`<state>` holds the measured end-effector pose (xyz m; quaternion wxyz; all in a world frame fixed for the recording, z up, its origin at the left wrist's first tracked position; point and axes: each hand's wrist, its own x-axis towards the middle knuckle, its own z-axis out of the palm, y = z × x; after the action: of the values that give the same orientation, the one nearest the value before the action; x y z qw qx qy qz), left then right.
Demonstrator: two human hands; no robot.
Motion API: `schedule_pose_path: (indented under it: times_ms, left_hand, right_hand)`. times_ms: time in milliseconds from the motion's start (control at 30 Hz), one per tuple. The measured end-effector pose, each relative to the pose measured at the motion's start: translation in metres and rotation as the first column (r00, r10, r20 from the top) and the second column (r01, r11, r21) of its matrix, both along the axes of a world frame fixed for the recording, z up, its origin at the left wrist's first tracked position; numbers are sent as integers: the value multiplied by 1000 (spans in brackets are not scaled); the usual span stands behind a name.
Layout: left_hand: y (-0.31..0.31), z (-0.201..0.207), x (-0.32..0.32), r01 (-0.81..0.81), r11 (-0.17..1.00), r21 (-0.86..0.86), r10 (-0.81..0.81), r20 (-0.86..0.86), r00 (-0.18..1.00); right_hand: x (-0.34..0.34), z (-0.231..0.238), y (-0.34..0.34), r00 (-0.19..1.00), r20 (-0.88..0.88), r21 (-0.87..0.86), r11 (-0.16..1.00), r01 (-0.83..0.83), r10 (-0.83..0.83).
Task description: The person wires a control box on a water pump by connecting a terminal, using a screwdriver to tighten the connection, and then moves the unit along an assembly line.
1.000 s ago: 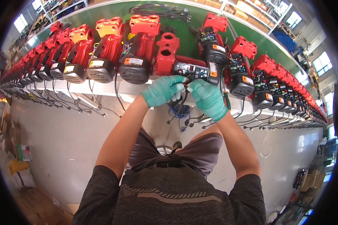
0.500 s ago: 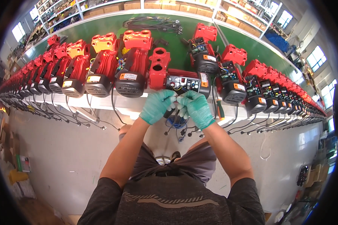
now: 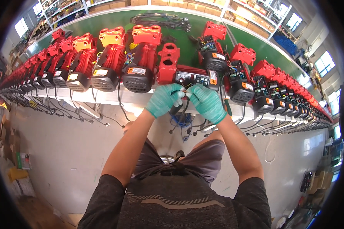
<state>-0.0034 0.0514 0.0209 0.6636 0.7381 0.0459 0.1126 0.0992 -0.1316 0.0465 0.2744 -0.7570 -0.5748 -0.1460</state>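
Observation:
In green-and-white gloves, my left hand (image 3: 164, 100) and my right hand (image 3: 207, 102) meet at the fingertips, both closed in a pinch. Between them shows a thin reddish bit of wire (image 3: 185, 91), mostly hidden by the fingers. A black power cable (image 3: 184, 108) hangs just below. Right beyond my hands lies a red electric pump (image 3: 168, 63) on its side, its black control box (image 3: 193, 78) uncovered so the circuit board and a few wires show. The pump's red ported end points left, and its dark motor cover is at the right.
Rows of red pumps stand along the bench at left (image 3: 139, 70) and right (image 3: 240, 78), cables dangling over the front edge. A coil of black cables (image 3: 160, 21) lies on the green bench top (image 3: 179, 42). A green-handled tool (image 3: 227, 107) hangs right of my hand; blue cable (image 3: 181, 120) sits below.
My view has shifted slightly, moving the bench up and right in it. Both hands stay pinched together in front of the pump, with the fingertips a little further apart.

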Motion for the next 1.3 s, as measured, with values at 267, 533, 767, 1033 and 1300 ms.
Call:
schedule_pose_path:
  times_ms: [267,533,767,1033,1300]
  left_hand:
    - [-6,-17,-1,-83,982,168,68,90,994]
    - [-8,-38,-2,-186,945,270,110,275,955]
    - [-14,-37,-3,-143,970,196,108,181,978]
    - [-8,-33,-10,-170,826,538,-6,309,951]
    - [-3,-30,-10,-129,883,451,24,231,973]
  right_hand:
    - [-14,4,4,627,-767,-4,977,213,-140]
    - [23,90,28,866,-497,-136,991,-14,-56]
    - [187,83,197,920,-378,-489,866,-103,-103]
    - [295,-79,339,793,-321,-135,804,-579,517]
    - [238,-5,297,997,-56,-598,798,-82,61]
